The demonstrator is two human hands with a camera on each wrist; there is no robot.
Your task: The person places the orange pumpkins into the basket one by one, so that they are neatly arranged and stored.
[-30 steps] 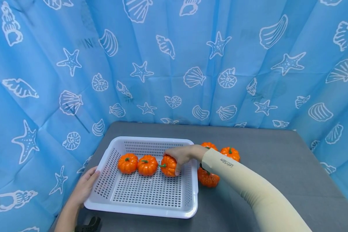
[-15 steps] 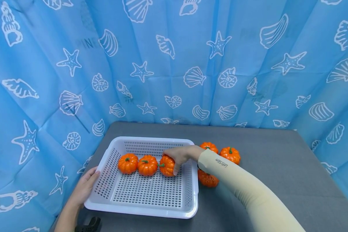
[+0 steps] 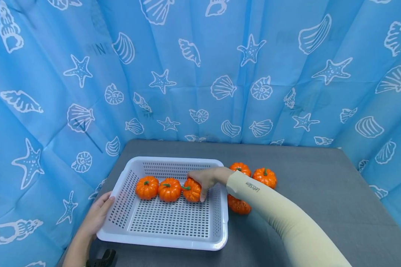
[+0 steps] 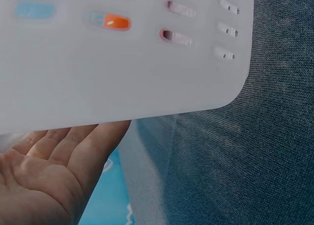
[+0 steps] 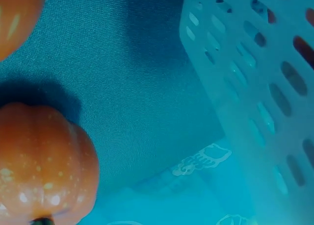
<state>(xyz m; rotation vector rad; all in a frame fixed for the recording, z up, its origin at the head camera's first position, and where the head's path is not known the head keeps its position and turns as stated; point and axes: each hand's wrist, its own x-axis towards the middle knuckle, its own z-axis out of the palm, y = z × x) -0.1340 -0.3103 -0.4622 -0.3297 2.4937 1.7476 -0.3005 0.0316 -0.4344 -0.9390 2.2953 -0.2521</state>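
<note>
A white perforated plastic basket (image 3: pixel 168 243) holds a row of small orange pumpkins: one on the left (image 3: pixel 147 188), one in the middle (image 3: pixel 169 190) and one on the right (image 3: pixel 191 190). My right hand (image 3: pixel 204 180) grips the right pumpkin from its right side, its green stem pointing left at the middle one. At the basket's left side, my left hand (image 3: pixel 98 213) holds the rim. From the left wrist, the left hand's palm (image 4: pixel 44 186) shows below the basket's wall (image 4: pixel 122 87), its fingertips hidden behind it. The right wrist view leaves out the right hand.
Outside the basket on the grey table (image 3: pixel 307 185), more pumpkins lie to the right: one at the back (image 3: pixel 240 168), one farther right (image 3: pixel 265 178) and one partly under the sleeved forearm (image 3: pixel 238 205). A blue shell-patterned curtain (image 3: pixel 200 74) hangs behind.
My right hand and its pumpkin have shifted slightly left, and the pumpkin's stem now sits a little higher. The left hand and basket stay put.
</note>
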